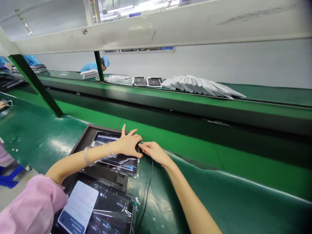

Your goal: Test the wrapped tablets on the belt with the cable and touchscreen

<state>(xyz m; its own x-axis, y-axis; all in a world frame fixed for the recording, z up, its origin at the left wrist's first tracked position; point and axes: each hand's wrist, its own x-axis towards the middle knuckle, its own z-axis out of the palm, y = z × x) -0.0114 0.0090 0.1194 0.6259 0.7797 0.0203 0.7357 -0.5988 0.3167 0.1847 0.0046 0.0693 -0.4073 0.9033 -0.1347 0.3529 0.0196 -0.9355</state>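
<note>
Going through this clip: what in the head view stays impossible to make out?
Head view:
- Tip of the black cable: hidden by the right hand.
- Upper tablet: screen partly covered by the left hand.
- Lower tablet: cut off by the bottom edge; its fine text is too small and blurred.

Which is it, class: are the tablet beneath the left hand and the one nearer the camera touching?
Apart: the head view shows a strip of dark tray between the upper tablet and the lower tablet.
</note>
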